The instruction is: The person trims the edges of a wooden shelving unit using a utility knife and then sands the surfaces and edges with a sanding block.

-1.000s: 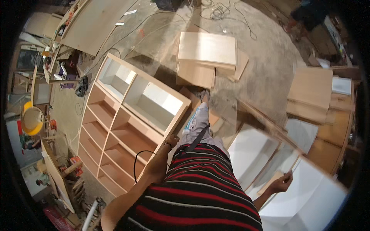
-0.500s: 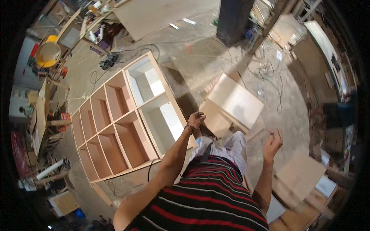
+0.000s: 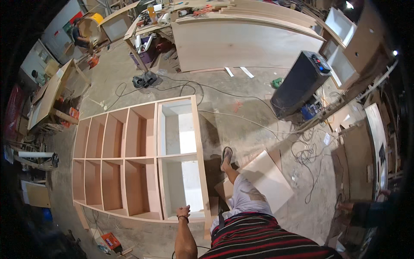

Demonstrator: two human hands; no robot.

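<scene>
My left hand (image 3: 183, 211), with a dark band at the wrist, is over the near right corner of a wooden shelf unit (image 3: 157, 185) lying on its back on the floor. Nothing shows in its loosely bent fingers, and I cannot tell whether it touches the frame. The unit has two rows of compartments, reddish-brown inside at the left and white in the right-hand pair. My right hand is out of view. Pale wooden panels (image 3: 271, 179) lie on the floor by my legs, one sandalled foot beside them.
A tall black speaker (image 3: 297, 84) stands ahead right, before a long workbench with a pale panel front (image 3: 241, 45). Cables (image 3: 306, 157) trail over the concrete. A dark power tool (image 3: 144, 80) lies beyond the unit. One person (image 3: 79, 36) is far left; another is partly visible at right.
The view has swung up and right, showing more of the workbench and speaker. My left hand is now over the unit's near corner; my right hand has left the view. One foot has come forward.
</scene>
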